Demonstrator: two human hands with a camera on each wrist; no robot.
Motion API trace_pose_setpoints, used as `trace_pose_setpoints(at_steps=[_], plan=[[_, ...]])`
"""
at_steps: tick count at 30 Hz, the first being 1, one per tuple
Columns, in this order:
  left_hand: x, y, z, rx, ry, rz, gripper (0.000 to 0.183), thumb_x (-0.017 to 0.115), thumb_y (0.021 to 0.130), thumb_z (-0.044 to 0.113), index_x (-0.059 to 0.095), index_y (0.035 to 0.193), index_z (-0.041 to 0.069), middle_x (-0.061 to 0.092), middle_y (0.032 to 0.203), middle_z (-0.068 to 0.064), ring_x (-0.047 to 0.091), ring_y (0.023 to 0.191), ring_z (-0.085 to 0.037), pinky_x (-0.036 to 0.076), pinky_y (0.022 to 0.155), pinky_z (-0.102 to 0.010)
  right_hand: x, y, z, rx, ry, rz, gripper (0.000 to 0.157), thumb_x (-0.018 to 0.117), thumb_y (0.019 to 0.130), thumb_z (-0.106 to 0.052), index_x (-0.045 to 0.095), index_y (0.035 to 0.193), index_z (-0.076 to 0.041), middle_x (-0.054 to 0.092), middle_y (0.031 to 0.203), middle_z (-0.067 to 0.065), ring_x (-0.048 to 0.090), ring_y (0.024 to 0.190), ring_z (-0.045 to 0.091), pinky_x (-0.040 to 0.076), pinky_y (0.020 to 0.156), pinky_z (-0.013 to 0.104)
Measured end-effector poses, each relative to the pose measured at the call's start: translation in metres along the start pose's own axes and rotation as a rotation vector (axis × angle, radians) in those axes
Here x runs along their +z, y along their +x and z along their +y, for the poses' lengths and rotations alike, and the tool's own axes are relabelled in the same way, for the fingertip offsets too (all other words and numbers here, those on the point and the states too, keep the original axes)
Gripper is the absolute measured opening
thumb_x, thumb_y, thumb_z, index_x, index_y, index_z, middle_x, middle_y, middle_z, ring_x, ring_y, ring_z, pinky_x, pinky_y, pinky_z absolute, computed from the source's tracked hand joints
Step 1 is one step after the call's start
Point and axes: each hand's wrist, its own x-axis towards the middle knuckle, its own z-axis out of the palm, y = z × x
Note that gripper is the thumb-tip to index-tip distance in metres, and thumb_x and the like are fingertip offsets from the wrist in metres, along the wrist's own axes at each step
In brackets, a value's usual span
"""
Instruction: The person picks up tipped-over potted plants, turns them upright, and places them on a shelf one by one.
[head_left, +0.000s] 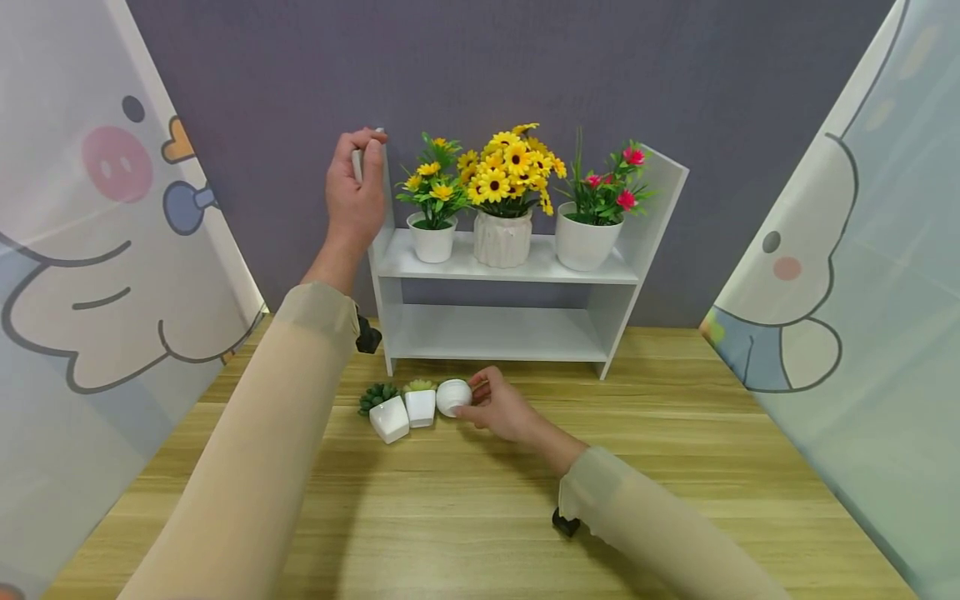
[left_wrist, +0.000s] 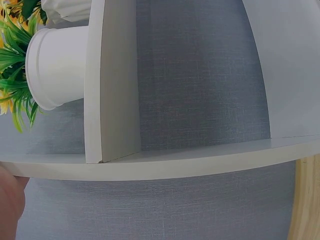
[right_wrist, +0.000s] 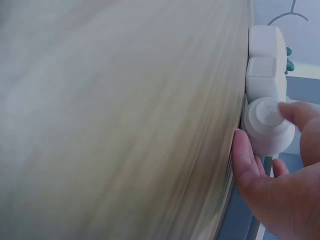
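The wooden desk [head_left: 480, 533] carries everything, with a white two-tier shelf [head_left: 495, 333] standing upright near its back edge. On the shelf's upper tier a big pot of yellow daisies [head_left: 504, 200] stands in the middle, a red-flowered pot [head_left: 589, 240] toward the right end, and a smaller yellow-flowered pot [head_left: 432, 242] toward the left end. The person's left hand [head_left: 358, 192] grips the shelf near the top of its left side, fingers hooked over the edge, which probably steadies it. The right hand [head_left: 504, 410] has its thumb and fingers curved about a small white round pot [head_left: 453, 398]. That pot lies tipped over in front of the shelf, left of the desk's middle and closer to its back edge, its base facing the person. Beside it, toward the desk's left edge, lie two little square pots, one with a pale succulent [head_left: 420, 408] and one with a dark green succulent [head_left: 389, 419]. The step in hand looks like taking hold of the round pot; the next move seems to call for a firm pinch that leaves its close neighbour undisturbed. Whether it bears any weight on the fingers cannot be told.
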Motion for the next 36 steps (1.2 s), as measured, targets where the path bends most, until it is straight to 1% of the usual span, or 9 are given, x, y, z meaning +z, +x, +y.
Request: trace_pose_setpoints(at_steps=[3,7,10,15,18,24,28,33,36], plan=[[0.0,0.0,0.0,0.001,-0.001,0.003,0.033,0.05,0.117,0.03,0.06,0.131,0.002,0.063,0.151,-0.006,0.042,0.158,-0.006,0.03,0.13,-0.022,0.002,0.0,-0.003,0.03,-0.023,0.017,0.065,0.086,0.097,-0.032,0.049,0.14,0.001,0.064,0.128,0.021,0.071,0.094,0.024,0.063,0.077,0.035],[0.001,0.001,-0.001,0.003,-0.002,0.004,0.032,0.049,0.117,0.029,0.06,0.13,0.001,0.064,0.151,-0.007,0.043,0.158,-0.006,0.03,0.13,-0.021,0.008,0.002,-0.005,0.059,-0.07,0.044,0.073,0.083,0.097,-0.046,0.049,0.14,0.002,0.068,0.124,0.019,0.071,0.085,0.022,0.062,0.073,0.034],[0.001,0.0,-0.003,0.005,-0.008,0.005,0.031,0.05,0.117,0.028,0.06,0.13,0.001,0.064,0.15,-0.008,0.043,0.158,-0.006,0.03,0.13,-0.021,0.013,0.004,-0.005,0.075,-0.089,0.069,0.073,0.081,0.098,-0.049,0.049,0.14,0.002,0.07,0.12,0.017,0.072,0.081,0.02,0.061,0.071,0.033],[0.002,0.0,-0.003,0.0,-0.011,0.007,0.031,0.049,0.117,0.027,0.059,0.13,0.001,0.063,0.15,-0.009,0.043,0.159,-0.007,0.031,0.13,-0.022,0.016,0.006,-0.005,0.09,-0.077,0.091,0.066,0.082,0.099,-0.045,0.052,0.135,0.002,0.072,0.112,0.014,0.071,0.078,0.019,0.06,0.069,0.031],[0.002,-0.001,0.0,-0.001,-0.011,0.012,0.031,0.048,0.117,0.026,0.058,0.129,-0.001,0.063,0.15,-0.011,0.043,0.159,-0.008,0.03,0.131,-0.022,0.016,0.005,-0.004,0.081,-0.059,0.096,0.062,0.083,0.1,-0.04,0.054,0.133,0.003,0.072,0.11,0.015,0.07,0.078,0.018,0.06,0.068,0.03],[0.001,-0.01,0.024,0.006,-0.024,0.026,0.033,0.047,0.117,0.02,0.056,0.127,-0.009,0.062,0.149,-0.018,0.043,0.16,-0.018,0.03,0.131,-0.023,0.011,0.003,-0.005,0.036,-0.061,0.095,0.058,0.087,0.096,-0.029,0.059,0.13,0.007,0.074,0.115,0.02,0.072,0.09,0.02,0.063,0.075,0.031],[0.0,-0.014,0.035,0.003,-0.03,0.027,0.03,0.047,0.117,0.019,0.057,0.125,-0.008,0.062,0.148,-0.019,0.043,0.161,-0.02,0.03,0.131,-0.024,0.009,0.003,-0.004,0.003,-0.108,0.088,0.058,0.089,0.094,-0.027,0.061,0.13,0.008,0.073,0.118,0.02,0.072,0.101,0.023,0.062,0.08,0.031],[0.0,-0.014,0.034,-0.002,-0.032,0.022,0.026,0.047,0.117,0.02,0.059,0.122,-0.003,0.062,0.148,-0.018,0.044,0.161,-0.02,0.031,0.132,-0.025,0.007,0.0,-0.001,-0.007,-0.12,0.076,0.061,0.091,0.092,-0.025,0.06,0.132,0.008,0.072,0.121,0.019,0.072,0.107,0.025,0.063,0.086,0.032],[0.0,-0.013,0.032,-0.003,-0.027,0.021,0.026,0.047,0.117,0.021,0.059,0.122,-0.002,0.062,0.149,-0.018,0.044,0.16,-0.019,0.031,0.131,-0.024,0.005,-0.004,-0.001,-0.009,-0.098,0.055,0.059,0.091,0.091,-0.02,0.058,0.132,0.007,0.07,0.122,0.02,0.072,0.108,0.026,0.064,0.086,0.034]])
